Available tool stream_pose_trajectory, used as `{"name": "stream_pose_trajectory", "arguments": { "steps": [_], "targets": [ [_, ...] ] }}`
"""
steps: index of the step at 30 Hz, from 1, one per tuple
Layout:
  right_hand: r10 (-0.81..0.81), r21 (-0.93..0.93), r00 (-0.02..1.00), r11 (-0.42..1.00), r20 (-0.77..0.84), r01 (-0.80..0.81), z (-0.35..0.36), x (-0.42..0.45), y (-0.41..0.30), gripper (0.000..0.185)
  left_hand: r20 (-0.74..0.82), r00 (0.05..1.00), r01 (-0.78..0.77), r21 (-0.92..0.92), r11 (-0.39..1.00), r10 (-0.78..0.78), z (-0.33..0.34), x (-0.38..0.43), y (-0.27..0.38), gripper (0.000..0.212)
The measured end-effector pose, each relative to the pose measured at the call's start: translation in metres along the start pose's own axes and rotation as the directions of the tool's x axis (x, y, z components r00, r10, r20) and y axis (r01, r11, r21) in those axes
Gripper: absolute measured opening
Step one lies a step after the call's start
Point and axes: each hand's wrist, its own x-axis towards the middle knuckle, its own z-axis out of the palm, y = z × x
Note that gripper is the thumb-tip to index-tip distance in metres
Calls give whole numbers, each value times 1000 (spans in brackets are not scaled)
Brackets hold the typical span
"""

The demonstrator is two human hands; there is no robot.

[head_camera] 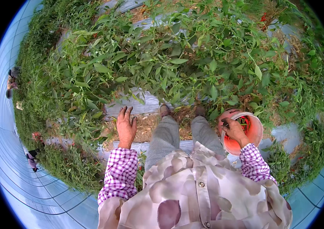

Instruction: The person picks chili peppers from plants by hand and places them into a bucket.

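Note:
My left hand (126, 126) is held out palm down with its fingers apart, holding nothing. Its fingertips are dark with dirt, and pepper plant leaves and grey mulch film lie near it. On the other side, my right hand (234, 130) is over the left rim of a pinkish plastic bucket (257, 128). Its fingers are bent with dark tips; whether they grip the rim or something small cannot be made out. Inside the bucket are several red and green chili peppers (245, 123), partly hidden by the hand.
Dense pepper plants (179, 63) spread in front of my shoes (164, 111). Grey mulch film (133, 104) and dry soil (143, 130) show between rows. Red peppers (263, 17) hang at the upper right. Other people (32, 159) are far off at the left, by the blue-tinted greenhouse wall (1, 114).

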Motion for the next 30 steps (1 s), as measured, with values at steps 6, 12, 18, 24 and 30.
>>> {"name": "stream_pose_trajectory", "arguments": {
  "steps": [6,12,18,24,30],
  "targets": [
    [29,-31,991,999,132,-25,45,-3,7,37,212,958,264,-374,889,-195,94,-84,7,46],
    [79,-9,952,997,296,-81,107,37,-58,60,257,933,356,-564,745,-251,129,-113,15,44],
    [222,-116,966,971,130,-208,151,121,-125,89,270,890,450,-647,615,-367,139,-127,-1,41],
    [568,72,798,804,202,-590,172,205,-163,88,337,813,535,-755,379,-476,152,-134,-22,38],
    [537,358,838,767,96,-532,195,257,-155,83,357,787,542,-790,288,-503,175,-137,-14,34]
  ]
}}
